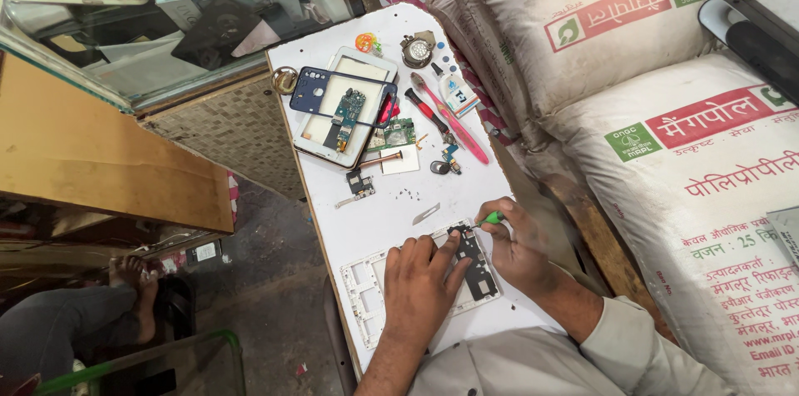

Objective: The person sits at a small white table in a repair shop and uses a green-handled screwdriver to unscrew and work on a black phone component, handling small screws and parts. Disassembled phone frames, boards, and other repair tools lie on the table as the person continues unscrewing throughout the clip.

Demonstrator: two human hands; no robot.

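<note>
1. The left hand (pixel 424 279) is lying flat and open, pressing down the white plastic phone frame (pixel 366 288) with its black circuit board (pixel 478 267) near the front of the white tabletop (pixel 399 204).
2. The right hand (pixel 520 250) is gripping a green-handled screwdriver (pixel 491 218), tip at the board's upper corner.
3. This looks like screw work; next calls for keeping the tip seated squarely.
4. Loose tiny screws (pixel 405 193) are lying nearby.

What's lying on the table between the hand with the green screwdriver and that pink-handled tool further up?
In the head view, between the right hand and the pink-handled tool the white table is mostly bare; only a small dark metal part lies near the tool's tip.
</note>
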